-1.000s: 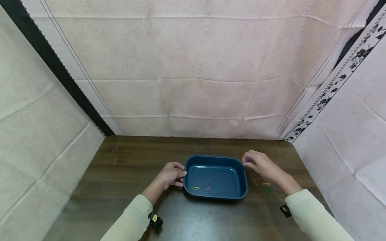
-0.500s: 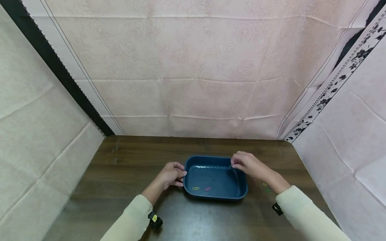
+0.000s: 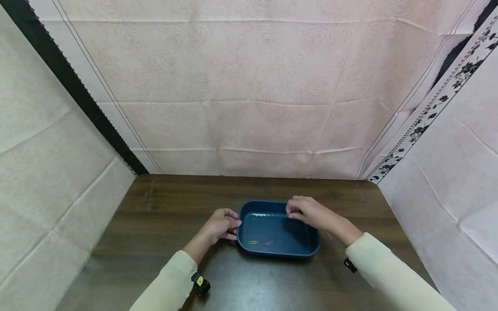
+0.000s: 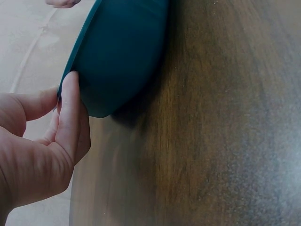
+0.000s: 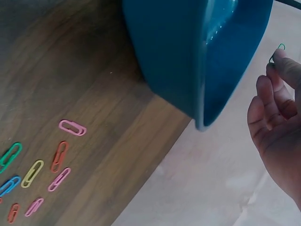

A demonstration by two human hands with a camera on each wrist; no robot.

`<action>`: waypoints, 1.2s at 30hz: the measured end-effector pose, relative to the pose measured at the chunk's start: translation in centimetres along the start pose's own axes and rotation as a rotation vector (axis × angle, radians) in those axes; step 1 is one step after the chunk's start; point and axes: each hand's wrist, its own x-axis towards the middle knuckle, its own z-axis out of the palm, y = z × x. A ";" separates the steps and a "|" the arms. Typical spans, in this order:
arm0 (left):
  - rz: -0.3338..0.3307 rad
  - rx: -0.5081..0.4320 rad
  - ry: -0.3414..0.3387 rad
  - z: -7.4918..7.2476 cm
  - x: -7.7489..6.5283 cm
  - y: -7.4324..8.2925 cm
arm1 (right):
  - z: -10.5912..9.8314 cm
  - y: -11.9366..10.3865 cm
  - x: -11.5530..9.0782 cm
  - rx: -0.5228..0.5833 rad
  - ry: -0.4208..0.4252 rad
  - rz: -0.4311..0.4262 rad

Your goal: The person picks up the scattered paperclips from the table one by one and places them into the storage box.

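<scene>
A blue rectangular tray [image 3: 278, 231] rests on the wooden table. My left hand [image 3: 220, 226] pinches its left rim between thumb and fingers; the left wrist view shows the fingertips [image 4: 71, 87] against the tray's outer wall. Over the tray's far right part is my right hand [image 3: 314, 212]. Between its thumb and index finger it pinches a green paper clip [image 5: 281, 46], partly covered by the fingertips. Inside the tray lie a yellow paper clip [image 3: 253, 242] and a pink paper clip [image 3: 268, 243], apart from each other.
Several loose paper clips, among them a pink one [image 5: 73, 127], a red one [image 5: 59, 157] and a yellow one [image 5: 32, 173], lie on the table [image 3: 175, 242] right of the tray. My right forearm hides most of them in the head view. Pale cloth walls [image 3: 249, 95] surround the table.
My right hand has moved left, from beside the tray's right rim to above its inside, carrying the pinched paper clip. The left hand and the tray stay in place.
</scene>
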 end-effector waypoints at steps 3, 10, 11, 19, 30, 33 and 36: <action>-0.003 -0.001 -0.001 0.0 0.0 0.0 | 0.0 -0.3 0.5 0.002 -0.018 -0.003; 0.005 -0.001 -0.001 -0.1 0.1 -0.1 | 0.3 -1.0 1.7 0.019 -0.068 -0.017; 0.002 -0.003 0.001 -0.1 0.1 -0.1 | 0.4 -1.0 1.9 0.020 -0.073 -0.024; -0.001 -0.005 0.004 0.0 0.1 0.0 | 1.3 -1.9 3.3 0.051 -0.121 -0.034; 0.002 -0.019 0.000 0.0 0.4 -0.1 | 3.2 -2.6 4.5 0.057 -0.215 -0.022; -0.002 -0.018 -0.001 0.0 0.3 -0.1 | 3.7 -2.5 4.7 0.058 -0.236 -0.024; -0.004 -0.012 0.001 0.0 0.2 -0.1 | 4.1 -2.6 5.0 0.056 -0.254 -0.044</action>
